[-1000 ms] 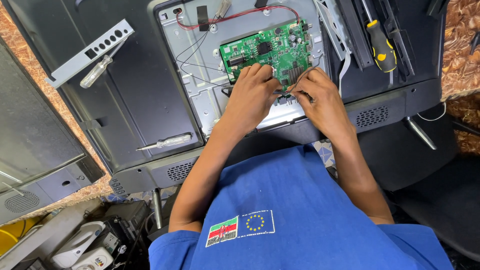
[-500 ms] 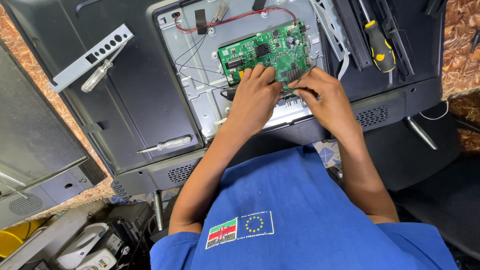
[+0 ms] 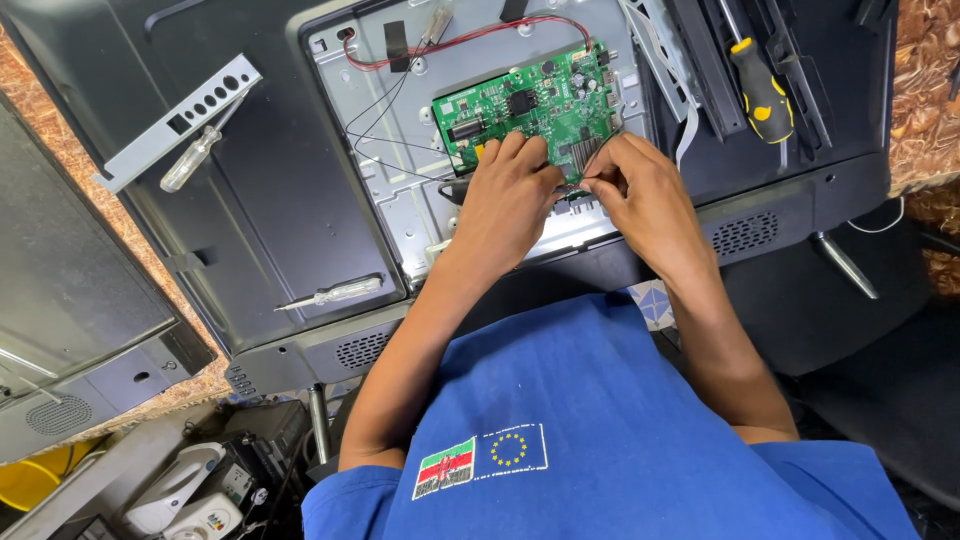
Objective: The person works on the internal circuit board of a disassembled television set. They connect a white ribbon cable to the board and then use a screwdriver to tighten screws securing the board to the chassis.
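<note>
A green circuit board (image 3: 525,105) is mounted on the grey metal back plate (image 3: 400,160) of an opened flat television lying face down. My left hand (image 3: 508,195) rests on the board's near edge, fingers curled over it. My right hand (image 3: 640,190) is beside it, fingertips pinched at the board's lower right corner on something small that the fingers hide. Red and black wires (image 3: 440,45) run from the board's top across the plate.
A yellow-and-black screwdriver (image 3: 755,90) lies on the black rear cover at right. Two clear-handled screwdrivers (image 3: 335,293) (image 3: 195,157) lie on the cover at left, the far one beside a grey metal bracket (image 3: 175,120). Another dark panel (image 3: 70,300) lies at far left. Clutter sits near the lower left.
Both hands have crept slightly up onto the board's near edge, and the right fingertips have closed tighter at its corner. The view has shifted a little.
</note>
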